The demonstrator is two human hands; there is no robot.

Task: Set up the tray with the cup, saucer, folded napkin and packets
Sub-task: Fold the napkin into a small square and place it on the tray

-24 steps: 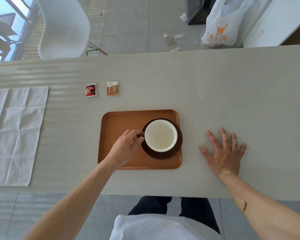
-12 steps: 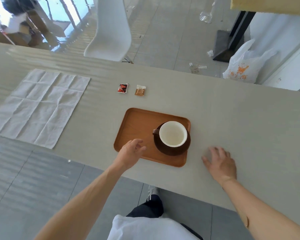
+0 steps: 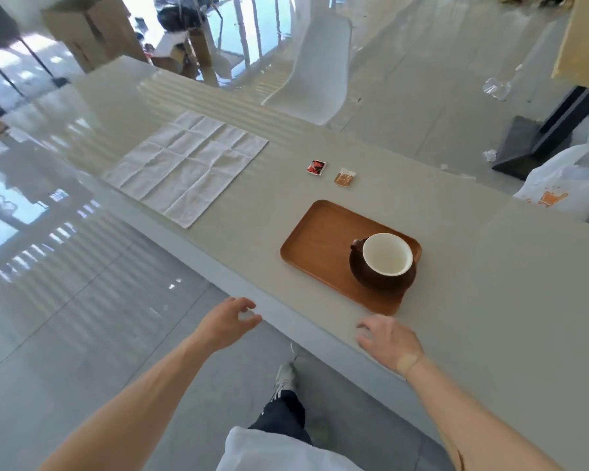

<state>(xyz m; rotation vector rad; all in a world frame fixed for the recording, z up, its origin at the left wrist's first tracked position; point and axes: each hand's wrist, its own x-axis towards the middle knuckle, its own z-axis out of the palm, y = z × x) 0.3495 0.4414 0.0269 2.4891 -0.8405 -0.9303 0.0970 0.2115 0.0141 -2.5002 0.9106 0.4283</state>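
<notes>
Two hands are free and grip nothing. The left hand hangs off the near table edge with fingers loosely curled; the right hand hovers over the table, fingers relaxed, just near of the tray. The cup stands upright on the saucer at the tray's right end. Beyond the tray lie a red packet and a brown packet, side by side. The napkin lies unfolded, flat, far left.
</notes>
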